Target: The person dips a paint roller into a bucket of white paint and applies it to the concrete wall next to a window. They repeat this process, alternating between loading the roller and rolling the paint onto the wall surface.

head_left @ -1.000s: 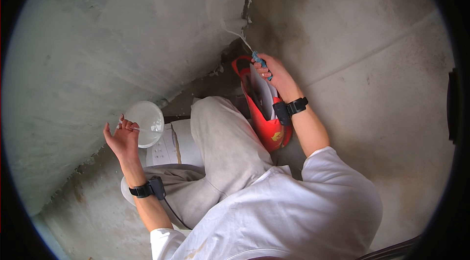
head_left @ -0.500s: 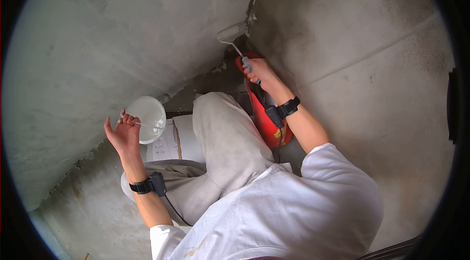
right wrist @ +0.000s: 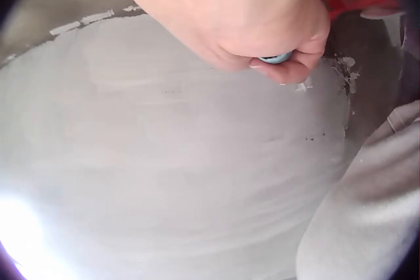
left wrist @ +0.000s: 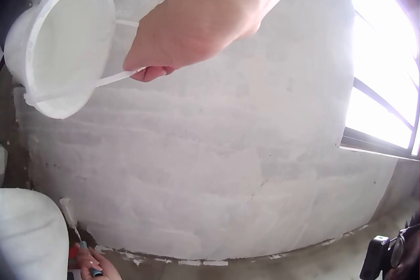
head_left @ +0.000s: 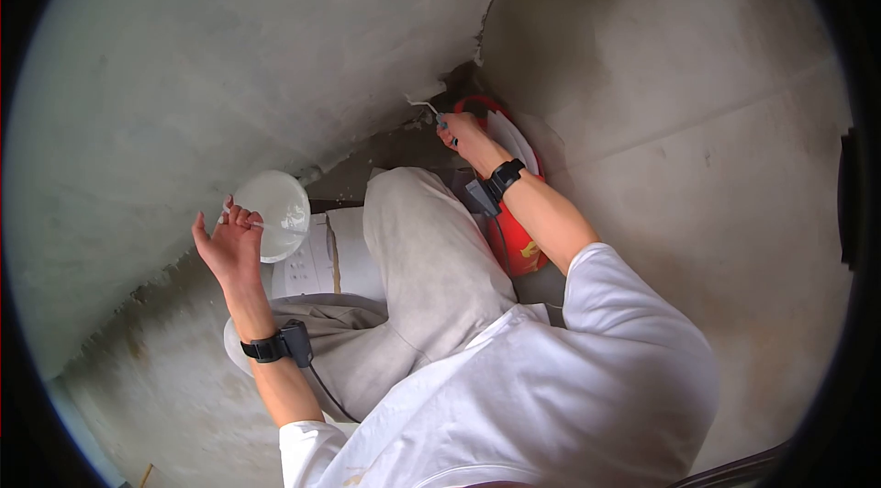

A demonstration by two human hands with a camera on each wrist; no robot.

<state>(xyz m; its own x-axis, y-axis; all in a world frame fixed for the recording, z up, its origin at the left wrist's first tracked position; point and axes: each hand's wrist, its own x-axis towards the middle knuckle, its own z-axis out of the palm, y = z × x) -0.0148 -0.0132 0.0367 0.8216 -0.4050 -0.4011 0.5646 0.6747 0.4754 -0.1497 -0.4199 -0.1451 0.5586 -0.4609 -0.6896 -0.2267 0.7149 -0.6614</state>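
In the head view, the left hand [head_left: 231, 249] has its fingers curled under the thin handle [head_left: 283, 229] of a white bucket [head_left: 273, 203], with the thumb standing away. The bucket is near the wall [head_left: 275, 56], its mouth tipped toward the camera. The likeliest mishap is a spill: a loop hooked only over curled fingers could slip, or a turn of the wrist could swing the bucket. The right hand [head_left: 468, 137] is wrapped round a small paint roller [head_left: 441, 122] low in the corner, just beside a red container [head_left: 505, 231]. Drips could land on that container, since it lies so near.

In the left wrist view, the handle runs through the left hand's closed fingers, and the bucket looks to hang from it; how full it is cannot be told. The roller's head shows near the wall's lower edge, though contact is unclear. Rolled too low, it could smear the floor [head_left: 156, 387].

In the right wrist view, the right hand closes tightly round the blue grip [right wrist: 277, 58], whose end peeps out; the roller's head is hidden. White flakes [right wrist: 348, 73] lie along the ragged edge, so a low stroke might pick up grit.
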